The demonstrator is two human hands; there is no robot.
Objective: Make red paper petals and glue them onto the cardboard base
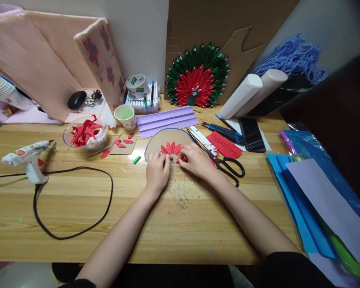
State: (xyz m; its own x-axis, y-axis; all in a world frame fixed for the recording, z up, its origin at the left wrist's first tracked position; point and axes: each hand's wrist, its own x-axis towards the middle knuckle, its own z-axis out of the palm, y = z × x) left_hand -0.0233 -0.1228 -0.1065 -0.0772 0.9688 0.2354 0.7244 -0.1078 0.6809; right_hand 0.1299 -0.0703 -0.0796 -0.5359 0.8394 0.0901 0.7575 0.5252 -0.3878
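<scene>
A half-round cardboard piece (156, 144) with a dark blue edge lies in front of me. Red paper petals (171, 148) fan out from its lower middle. My left hand (157, 172) rests at the lower left of the cardboard, fingers closed on its edge. On the other side, my right hand (197, 161) pinches a red petal at the right end of the fan; its fingers hide most of it. Black-handled scissors (228, 166) lie right beside that hand. Several loose petals (128, 141) lie on and around a small cardboard square (123, 149) to the left.
A glue gun (30, 160) with a looped black cord stands left, near a bowl of red scraps (87, 134). Behind are a paper cup (125, 117), purple crepe paper (168, 121) and a red-green feathered fan (198, 78). Utility knives (222, 132) and a phone (252, 135) lie right.
</scene>
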